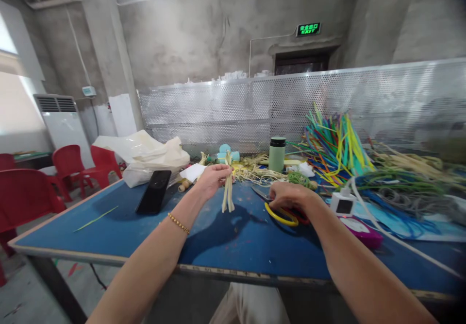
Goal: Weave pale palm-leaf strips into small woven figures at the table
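My left hand [213, 178] is raised over the blue table [109, 231], fingers pinched round a small bundle of pale straw strips [228, 194] that hang down from it. My right hand [289, 196] lies on the table with its fingers curled over the handles of yellow-handled scissors [280, 214]; the blades point left from under the fingers. A bead bracelet sits on my left wrist.
A black phone [154, 191] leans by a white plastic bag [145, 156] at the left. A green bottle [277, 154], loose straw, coloured strips [335, 144], a small white device [343, 202] and cables crowd the back and right. Red chairs [25, 193] stand left of the table.
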Motion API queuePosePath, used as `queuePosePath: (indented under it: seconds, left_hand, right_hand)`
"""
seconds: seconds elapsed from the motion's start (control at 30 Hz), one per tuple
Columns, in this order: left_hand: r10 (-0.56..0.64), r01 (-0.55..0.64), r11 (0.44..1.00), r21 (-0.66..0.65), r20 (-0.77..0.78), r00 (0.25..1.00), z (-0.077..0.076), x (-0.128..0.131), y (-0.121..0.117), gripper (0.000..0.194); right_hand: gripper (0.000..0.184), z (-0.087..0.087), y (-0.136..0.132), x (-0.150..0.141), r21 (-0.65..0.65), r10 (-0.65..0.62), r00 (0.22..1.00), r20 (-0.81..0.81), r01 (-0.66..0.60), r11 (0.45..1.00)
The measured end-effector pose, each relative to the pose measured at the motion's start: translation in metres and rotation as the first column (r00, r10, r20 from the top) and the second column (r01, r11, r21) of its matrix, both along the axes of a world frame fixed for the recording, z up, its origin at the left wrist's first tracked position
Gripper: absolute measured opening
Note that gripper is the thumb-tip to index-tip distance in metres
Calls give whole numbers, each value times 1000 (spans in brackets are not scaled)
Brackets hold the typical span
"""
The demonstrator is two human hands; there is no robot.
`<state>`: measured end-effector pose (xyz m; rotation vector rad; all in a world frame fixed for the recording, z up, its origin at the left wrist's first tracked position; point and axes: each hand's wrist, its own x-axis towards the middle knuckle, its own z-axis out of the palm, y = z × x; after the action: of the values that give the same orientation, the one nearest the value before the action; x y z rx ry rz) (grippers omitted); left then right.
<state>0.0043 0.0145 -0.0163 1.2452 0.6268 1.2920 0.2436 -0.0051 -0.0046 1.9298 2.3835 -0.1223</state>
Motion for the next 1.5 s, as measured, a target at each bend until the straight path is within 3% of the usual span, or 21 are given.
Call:
queuePosePath:
  seconds: [0.1,0.17,0.23,0.3,0.37,0.4,0.47,0.53,0.63,0.73,0.77,0.8,0.87,0.9,0.93,1.0,1.1,1.2,1.33,1.43,1.5]
  left_hand:
    - [61,-60,998,33,-13,998,-1,-1,3,23]
    - [81,-81,996,46,-8,997,-1,-2,4,26]
    - [79,-79,995,57,3,997,0,-2,3,27]
    - [49,-49,997,60,7,999,0,-1,2,27]
    - [19,-19,998,54,7,1000,0,2,0,27]
    - [11,-12,999,52,7,1000,-1,3,-1,27]
    - [6,-6,998,60,3,1000,-2,8,-4,26]
    - [15,-15,996,85,4,1000,-4,14,-7,26]
    - [66,-63,988,140,-16,998,-8,21,-10,22]
    - [220,-169,953,252,-189,957,-8,23,-13,15]
    - [328,-231,911,341,-260,908,-7,22,-14,13]
    - [472,-302,831,467,-305,827,-5,21,-17,12]
    - [746,-361,551,752,-250,618,1,19,-23,14]
    - [821,-332,415,847,-191,538,3,19,-27,19]
    - [856,-253,328,910,-173,486,5,19,-31,25]
    - [882,-120,254,960,-179,436,8,20,-37,32]
    - [864,-30,313,949,-272,425,7,19,-38,29]
    - [797,-58,452,890,-374,475,3,16,-29,23]
    - [674,-128,648,751,-487,556,-2,14,-19,20]
    - [394,-80,878,473,-617,681,-6,15,-14,19]
    - [163,-30,972,235,-574,803,-10,16,-11,16]
  right_hand:
    - [15,-2,3,6,-36,6,999,-40,-7,999]
    - [20,-1,4,10,9,0,998,-63,1,1000]
    - [23,2,5,9,167,-6,996,-93,21,986]
    - [20,6,4,1,373,49,984,-171,19,928]
    - [20,8,2,-12,488,236,915,-327,-51,872]
    - [24,7,1,-19,507,339,839,-424,-91,857]
    - [32,4,0,-34,463,437,652,-620,-146,874]
    - [34,-2,0,-44,408,454,508,-732,-207,889]
    - [29,-9,3,-50,388,440,453,-775,-209,898]
    - [20,-10,5,-48,487,453,540,-710,-89,869]
    - [19,-9,5,-46,536,453,595,-664,-45,843]
    - [18,-7,5,-44,583,447,655,-609,-13,812]
    - [17,-6,4,-42,654,419,764,-491,6,756]
    - [17,-5,3,-41,674,411,801,-435,-13,738]
    - [17,-5,2,-41,685,414,825,-385,-45,727]
    - [16,-6,0,-43,690,444,841,-309,-123,713]
    - [18,-7,-3,-47,705,496,839,-225,-212,677]
    - [22,-4,-5,-48,750,506,852,-134,-246,614]
    - [23,4,-7,-39,803,411,911,15,-256,538]
    - [22,11,-6,-23,830,289,957,2,-163,534]
    - [22,16,-2,-9,861,214,971,-109,-16,508]
